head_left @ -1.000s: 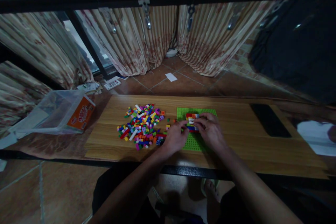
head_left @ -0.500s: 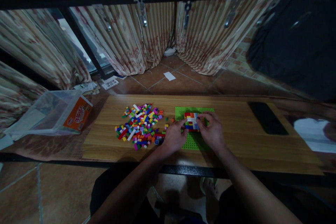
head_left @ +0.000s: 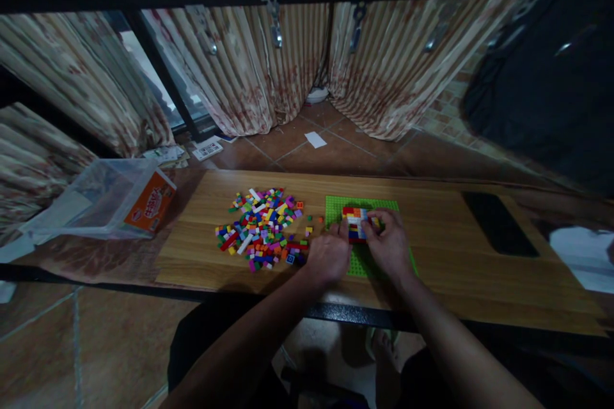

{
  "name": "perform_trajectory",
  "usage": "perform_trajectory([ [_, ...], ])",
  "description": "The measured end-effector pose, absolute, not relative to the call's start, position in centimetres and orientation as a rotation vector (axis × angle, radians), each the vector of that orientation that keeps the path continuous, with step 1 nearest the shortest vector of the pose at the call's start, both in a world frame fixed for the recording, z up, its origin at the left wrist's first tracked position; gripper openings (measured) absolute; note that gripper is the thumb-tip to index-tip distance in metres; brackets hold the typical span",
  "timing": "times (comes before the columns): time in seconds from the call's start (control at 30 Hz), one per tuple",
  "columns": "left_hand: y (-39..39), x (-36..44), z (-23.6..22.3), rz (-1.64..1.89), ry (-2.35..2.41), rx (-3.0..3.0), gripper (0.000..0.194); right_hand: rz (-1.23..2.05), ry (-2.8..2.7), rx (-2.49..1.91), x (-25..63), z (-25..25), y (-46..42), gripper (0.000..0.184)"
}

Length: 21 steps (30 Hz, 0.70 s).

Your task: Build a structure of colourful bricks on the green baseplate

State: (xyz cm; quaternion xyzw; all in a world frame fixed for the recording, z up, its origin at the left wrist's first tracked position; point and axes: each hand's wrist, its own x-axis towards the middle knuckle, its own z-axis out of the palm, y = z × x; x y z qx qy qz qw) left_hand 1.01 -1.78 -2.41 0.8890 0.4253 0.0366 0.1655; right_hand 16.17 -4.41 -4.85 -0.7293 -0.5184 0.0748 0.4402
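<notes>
Brick block [head_left: 356, 230], made of small bricks joined up, is over the far half of the green board [head_left: 336, 206]. Both hands touch it. The left hand [head_left: 330, 257] has its fingers bent against the block's left side, but I cannot tell if they grip. The right hand [head_left: 389, 244] has its thumb on the block's right end; its fingers curl past the end, and I cannot tell how tight they are. My guess is that the step in hand is fixing or lining up bricks. The next move seems to call for one hand to hold the block steady and the other to push gently. The block looks bright: red and orange at the back, white in the middle, blue in front. The hands hide part of it, and I cannot tell if it is stuck to the green board. Left of the green board, a pile of loose bricks [head_left: 261, 227] lies on the bench [head_left: 455, 275].
</notes>
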Motion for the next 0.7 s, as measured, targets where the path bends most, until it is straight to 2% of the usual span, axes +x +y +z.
perform_trajectory([
  [0.37, -1.9, 1.2, -2.3, 0.001, 1.206, 2.571, 0.057, 0.309, -1.054, -1.804, 16.2, -5.7, -3.5, 0.018],
  [0.7, -2.3, 1.1, -2.9, 0.114, 1.275, 2.501, 0.061, 0.324, -1.048, -1.782, 16.1, -6.3, -3.2, 0.017],
])
